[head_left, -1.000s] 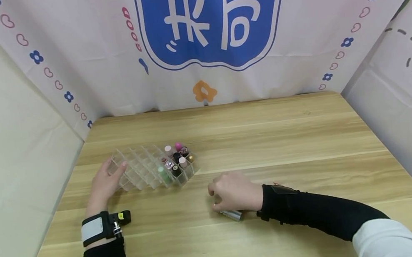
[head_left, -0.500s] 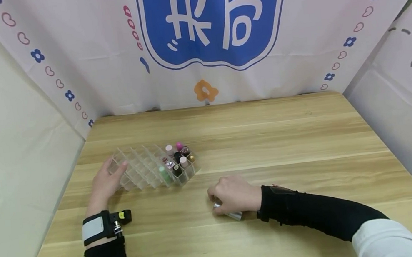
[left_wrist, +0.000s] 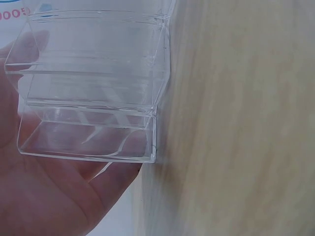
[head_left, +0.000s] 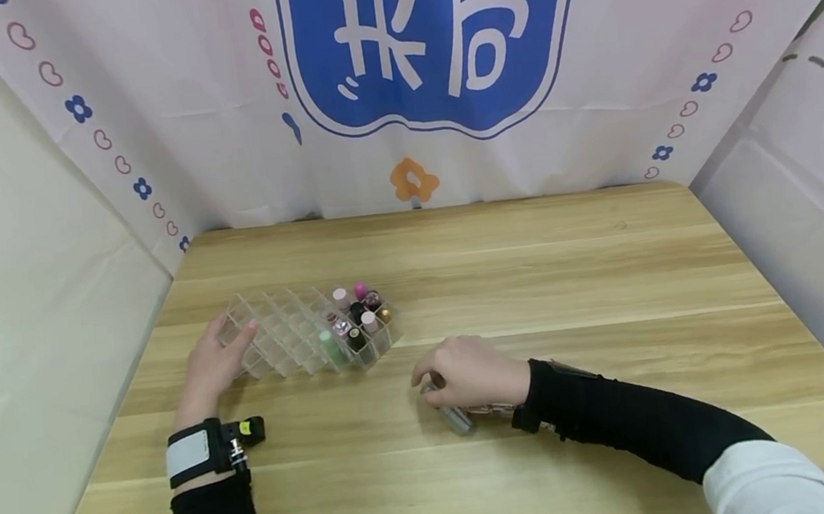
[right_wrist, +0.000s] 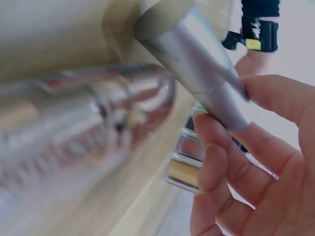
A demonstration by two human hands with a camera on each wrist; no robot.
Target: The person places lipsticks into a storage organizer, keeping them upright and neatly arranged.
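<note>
At table's left: the left hand lies with straight fingers against the left end of the clear organizer, likely to steady it on the wooden table.
Organizer's right cells: small bottles stand upright, packed together (the left cells look unfilled).
Right of it: the right hand pinches a silver tube near the table surface.
Left wrist view: the palm shows through the clear wall.
Right wrist view: fingertips clamp the tube's end, hidden from the head.
</note>
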